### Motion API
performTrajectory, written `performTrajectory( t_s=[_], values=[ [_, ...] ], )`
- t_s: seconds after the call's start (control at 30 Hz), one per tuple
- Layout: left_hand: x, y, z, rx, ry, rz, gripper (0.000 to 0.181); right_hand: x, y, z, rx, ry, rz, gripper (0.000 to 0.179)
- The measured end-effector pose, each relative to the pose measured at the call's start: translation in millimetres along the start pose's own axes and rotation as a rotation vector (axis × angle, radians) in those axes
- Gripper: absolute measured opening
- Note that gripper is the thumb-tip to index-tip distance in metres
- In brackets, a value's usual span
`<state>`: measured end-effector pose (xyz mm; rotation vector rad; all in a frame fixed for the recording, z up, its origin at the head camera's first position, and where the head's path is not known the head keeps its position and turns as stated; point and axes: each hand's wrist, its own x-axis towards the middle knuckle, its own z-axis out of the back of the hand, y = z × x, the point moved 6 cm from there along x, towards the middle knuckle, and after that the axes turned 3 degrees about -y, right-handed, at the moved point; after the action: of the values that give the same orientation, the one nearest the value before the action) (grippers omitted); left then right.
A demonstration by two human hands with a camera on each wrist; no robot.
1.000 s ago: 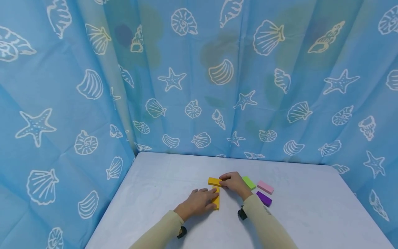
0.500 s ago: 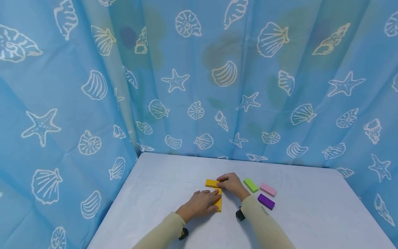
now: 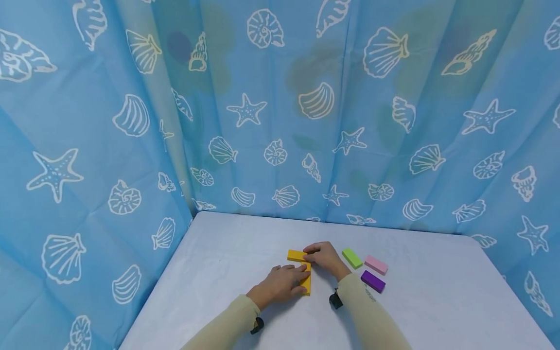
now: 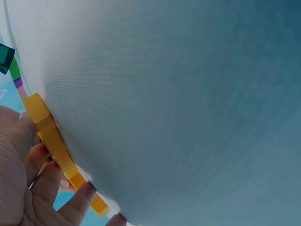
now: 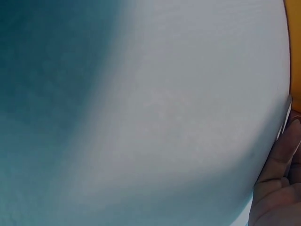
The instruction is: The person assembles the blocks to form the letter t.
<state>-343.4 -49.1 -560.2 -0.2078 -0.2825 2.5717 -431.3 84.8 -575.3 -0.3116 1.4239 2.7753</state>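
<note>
Pale white, the desk [image 3: 232,253] fills the lower scene. Nearest are two beige sleeves [image 3: 223,324], each with a black device [image 3: 336,299] at the wrist. At left the left hand [image 3: 277,286], its grip unclosed, lays straightened fingers over the near yellow block [image 3: 307,284], which points lengthwise away. Well to the right lies a purple block [image 3: 373,281]; just beyond it a pink block [image 3: 376,265] and, to the pink one's left, a green block [image 3: 352,258]. Left of that, the right hand [image 3: 324,257] has its grip pinching the right end of the far yellow block [image 3: 296,255], set crosswise just beyond the near one; I cannot tell whether they touch. Farthest hangs a blue curtain [image 3: 280,126] with white shells and starfish.
</note>
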Motion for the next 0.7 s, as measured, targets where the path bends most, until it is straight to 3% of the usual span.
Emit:
performTrajectory(
  t_s=[0.7],
  values=[
    [-0.8,-3.2,2.1,0.002,0.002,0.012,0.054,-6.5,-0.6,1.9,0.011,0.006,0.001,0.018]
  ],
)
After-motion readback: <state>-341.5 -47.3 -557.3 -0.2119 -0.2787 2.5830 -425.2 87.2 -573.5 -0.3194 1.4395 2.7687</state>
